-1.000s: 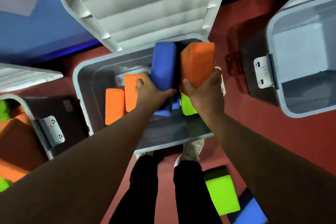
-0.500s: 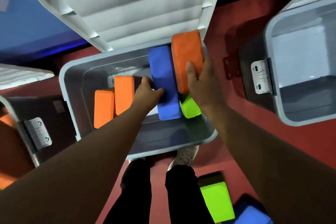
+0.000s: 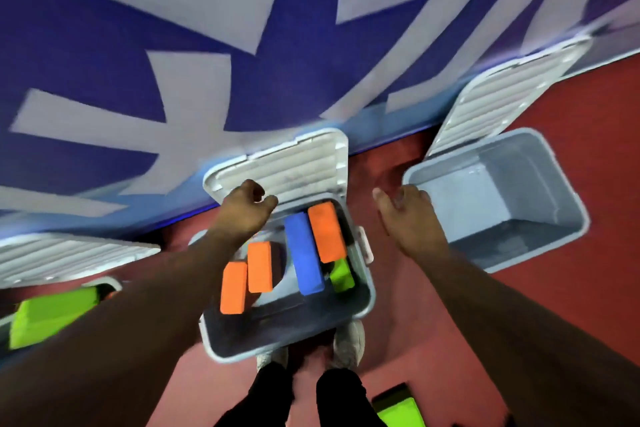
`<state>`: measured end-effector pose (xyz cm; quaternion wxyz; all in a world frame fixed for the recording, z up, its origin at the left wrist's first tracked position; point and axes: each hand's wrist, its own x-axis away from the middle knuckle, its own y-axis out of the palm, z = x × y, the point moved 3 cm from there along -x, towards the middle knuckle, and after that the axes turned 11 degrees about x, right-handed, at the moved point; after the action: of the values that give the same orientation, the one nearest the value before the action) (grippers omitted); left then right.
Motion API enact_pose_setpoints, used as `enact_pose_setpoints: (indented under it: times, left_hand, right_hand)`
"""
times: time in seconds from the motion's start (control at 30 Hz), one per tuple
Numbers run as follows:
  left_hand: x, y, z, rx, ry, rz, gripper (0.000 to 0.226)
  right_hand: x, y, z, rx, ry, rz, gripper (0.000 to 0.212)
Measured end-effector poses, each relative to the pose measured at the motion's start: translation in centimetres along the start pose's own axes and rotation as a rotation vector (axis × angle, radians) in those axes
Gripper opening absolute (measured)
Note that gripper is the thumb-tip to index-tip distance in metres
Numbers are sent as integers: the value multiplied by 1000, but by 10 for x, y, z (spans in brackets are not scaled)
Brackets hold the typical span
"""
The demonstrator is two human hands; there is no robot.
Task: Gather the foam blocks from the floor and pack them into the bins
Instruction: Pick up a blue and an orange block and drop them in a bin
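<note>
My left hand (image 3: 247, 208) and right hand (image 3: 408, 218) hang above the floor (image 3: 554, 322), both holding nothing. The fingers look loosely curled, though motion blur softens the fingertips and I cannot judge how far they bend. The left hand is in front of the ribbed white lid (image 3: 294, 166) of the middle bin (image 3: 287, 343), a grey plastic tub with rounded corners. The right hand is over the red floor, between this tub and the right bin (image 3: 568, 201).

Smooth foam bricks with soft edges lie in the middle bin. A long blue block (image 3: 304, 253) leans lengthwise, and an orange block (image 3: 327, 232) touches its right side. A green block (image 3: 342, 276) is tucked beneath that one, against the right wall. An orange pair (image 3: 247, 276) stands side by side at the left, touching each other.

The right bin stands open, showing its smooth grey inside, with its ribbed lid raised against the blue wall (image 3: 104, 28). At the far left, the left bin (image 3: 114, 282) holds a lime block (image 3: 48, 315), partly hidden by my forearm.

A stray block (image 3: 401, 412), bright green, lies on the floor near my feet.
</note>
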<state>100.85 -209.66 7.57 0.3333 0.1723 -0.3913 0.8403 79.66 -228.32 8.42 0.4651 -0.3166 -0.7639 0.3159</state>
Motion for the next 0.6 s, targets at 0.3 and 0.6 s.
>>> enact_pose_setpoints:
  times: [0.3,0.6]
  left_hand:
    - [176,-100,151,-37,253,-74,31]
    - [326,-105,174,-132,629,-363,24]
  right_hand:
    - [182,-178,-13,-153,115,224,62]
    - [390,-166,55,-426,388,508,72]
